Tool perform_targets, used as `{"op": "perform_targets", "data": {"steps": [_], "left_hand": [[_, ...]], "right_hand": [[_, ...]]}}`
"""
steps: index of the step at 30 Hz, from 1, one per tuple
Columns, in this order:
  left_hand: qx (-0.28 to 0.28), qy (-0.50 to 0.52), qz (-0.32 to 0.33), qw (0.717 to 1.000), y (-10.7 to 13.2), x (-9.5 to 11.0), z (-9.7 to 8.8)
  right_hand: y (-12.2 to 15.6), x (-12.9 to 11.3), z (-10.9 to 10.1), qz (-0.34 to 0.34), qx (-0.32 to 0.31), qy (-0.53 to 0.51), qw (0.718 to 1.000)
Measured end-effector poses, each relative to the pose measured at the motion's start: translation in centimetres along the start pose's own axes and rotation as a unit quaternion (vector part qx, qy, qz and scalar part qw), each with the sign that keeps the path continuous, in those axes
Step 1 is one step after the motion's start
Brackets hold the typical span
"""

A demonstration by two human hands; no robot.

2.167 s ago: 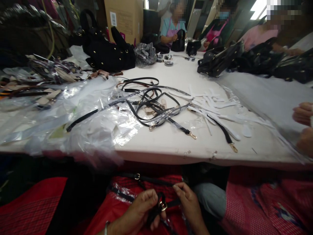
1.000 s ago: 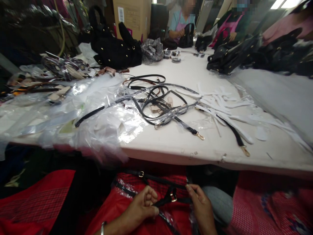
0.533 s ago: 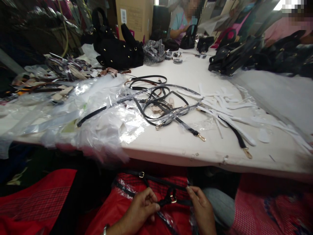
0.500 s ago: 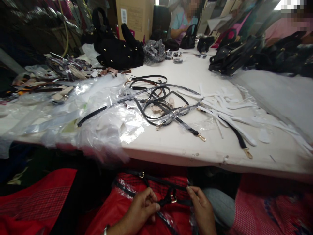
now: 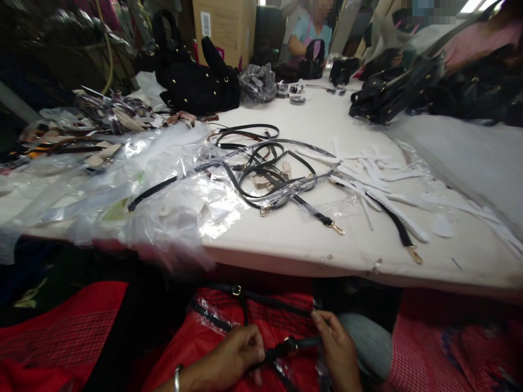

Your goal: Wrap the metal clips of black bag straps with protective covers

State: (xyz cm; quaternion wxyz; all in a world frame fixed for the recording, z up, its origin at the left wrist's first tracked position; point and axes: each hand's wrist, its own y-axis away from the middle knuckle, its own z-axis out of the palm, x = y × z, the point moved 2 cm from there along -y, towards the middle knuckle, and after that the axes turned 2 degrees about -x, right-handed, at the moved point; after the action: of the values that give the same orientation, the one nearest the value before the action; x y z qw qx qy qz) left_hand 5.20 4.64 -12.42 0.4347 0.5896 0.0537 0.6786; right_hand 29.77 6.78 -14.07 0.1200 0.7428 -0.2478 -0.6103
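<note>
A thin black strap with gold buckles lies over a red cloth on my lap. My left hand pinches the strap just left of its lower buckle. On the other side of that buckle, my right hand has thumb and forefinger closed on the strap, near its upper run. A second gold buckle shows on the upper run, close under the table edge. Clear plastic wrap clings to part of the strap at the left.
On the white table lie tangled black straps with gold clasps, crumpled clear plastic and white strips. Behind stand a black handbag, more black bags and a cardboard box. Co-workers sit across the table.
My left hand has moved slightly down, and the lower buckle section is lower and pulled straighter between my hands. My right hand has hardly moved. The co-workers have shifted a little.
</note>
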Motion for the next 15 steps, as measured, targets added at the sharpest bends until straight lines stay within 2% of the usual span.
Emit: {"op": "perform_targets", "data": {"steps": [7,12,15], "left_hand": [[-0.04,-0.156,0.015,0.987,1.9,3.1,-1.5],[-0.024,-0.261,0.061,0.963,3.0,3.4,-3.2],[-0.022,-0.275,0.085,0.957,3.8,3.2,-4.1]], "right_hand": [[-0.1,0.1,0.0,0.0,-0.004,-0.001,1.0],[0.0,-0.5,-0.1,0.006,0.006,0.012,1.0],[0.1,-0.7,0.2,0.008,0.005,0.022,1.0]]}}
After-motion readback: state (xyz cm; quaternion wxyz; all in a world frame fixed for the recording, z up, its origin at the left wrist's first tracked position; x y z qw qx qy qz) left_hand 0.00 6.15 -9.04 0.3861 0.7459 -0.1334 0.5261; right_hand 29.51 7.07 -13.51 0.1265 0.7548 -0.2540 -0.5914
